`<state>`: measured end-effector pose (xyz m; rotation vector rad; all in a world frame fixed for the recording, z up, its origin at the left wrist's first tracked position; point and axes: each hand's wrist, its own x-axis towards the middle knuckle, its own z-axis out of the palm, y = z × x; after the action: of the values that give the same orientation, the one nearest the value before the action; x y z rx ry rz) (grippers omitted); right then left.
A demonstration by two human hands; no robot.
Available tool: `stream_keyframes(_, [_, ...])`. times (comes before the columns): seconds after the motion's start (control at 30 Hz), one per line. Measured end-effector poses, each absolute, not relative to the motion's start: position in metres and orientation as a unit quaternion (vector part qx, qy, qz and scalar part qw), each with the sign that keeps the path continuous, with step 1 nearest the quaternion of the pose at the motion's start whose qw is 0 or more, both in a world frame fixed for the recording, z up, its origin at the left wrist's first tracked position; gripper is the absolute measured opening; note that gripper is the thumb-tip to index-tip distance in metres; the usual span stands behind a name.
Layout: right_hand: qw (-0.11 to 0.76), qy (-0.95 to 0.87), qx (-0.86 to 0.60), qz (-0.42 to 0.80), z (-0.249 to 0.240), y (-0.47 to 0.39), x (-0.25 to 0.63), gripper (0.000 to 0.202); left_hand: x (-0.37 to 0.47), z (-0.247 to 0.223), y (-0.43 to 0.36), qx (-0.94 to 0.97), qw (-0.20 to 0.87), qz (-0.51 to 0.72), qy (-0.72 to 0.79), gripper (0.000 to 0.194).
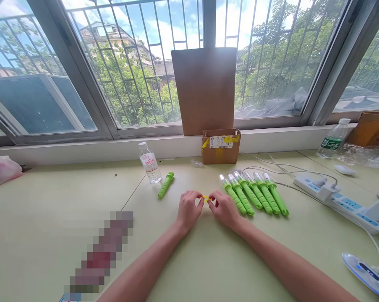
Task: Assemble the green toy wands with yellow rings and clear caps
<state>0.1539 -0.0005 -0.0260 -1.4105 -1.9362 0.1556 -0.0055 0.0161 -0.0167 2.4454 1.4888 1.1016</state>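
Observation:
Both hands meet above the middle of the pale green table [183, 268]. Between their fingertips is a small, thin yellow piece [206, 198]. My left hand [189, 209] pinches its left end, and my right hand [223, 208] pinches its right end. Just right of my right hand, several green sticks with clear tips [254, 193] lie side by side in a slanted row. One more green stick [165, 185] rests on the table to the left of my left hand, close to a water bottle.
A water bottle [150, 163] stands at the left back. An open cardboard box [221, 147] is behind the hands, below a brown board [206, 90]. At right are a power strip [343, 201] with cables, another bottle [333, 139] and a white-blue device [367, 274].

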Motion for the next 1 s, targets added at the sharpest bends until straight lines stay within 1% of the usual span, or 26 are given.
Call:
stream_keyframes(0.23, [0.391, -0.736, -0.548, 0.072, -0.026, 0.001, 0.155, 0.013, -0.006, -0.017, 0.017, 0.798, 0.040, 0.366, 0.478, 0.006])
stream_keyframes(0.4, [0.382, -0.743, -0.547, 0.059, -0.027, 0.000, 0.155, 0.009, -0.004, -0.014, 0.015, 0.804, 0.032, 0.340, 0.487, 0.005])
stream_keyframes(0.47, [0.377, -0.746, -0.546, 0.054, -0.028, 0.000, 0.155, 0.008, -0.006, -0.013, 0.015, 0.805, 0.022, 0.324, 0.496, 0.012])
stream_keyframes(0.57, [0.375, -0.746, -0.548, 0.050, -0.029, 0.001, 0.156, 0.009, -0.014, -0.013, 0.021, 0.795, -0.016, 0.303, 0.525, 0.029])
stream_keyframes(0.7, [0.379, -0.747, -0.543, 0.050, -0.030, 0.002, 0.156, 0.008, -0.033, -0.017, 0.040, 0.759, -0.081, 0.252, 0.595, 0.037])
stream_keyframes(0.83, [0.400, -0.743, -0.534, 0.049, -0.031, 0.004, 0.156, 0.007, -0.053, -0.017, 0.057, 0.715, -0.116, 0.183, 0.664, 0.050])
stream_keyframes(0.9, [0.408, -0.742, -0.530, 0.040, -0.032, 0.005, 0.155, 0.009, -0.060, -0.016, 0.061, 0.702, -0.116, 0.163, 0.683, 0.053])
stream_keyframes(1.0, [0.406, -0.750, -0.522, 0.010, -0.032, 0.005, 0.156, 0.013, -0.067, -0.014, 0.065, 0.694, -0.088, 0.140, 0.701, 0.056])
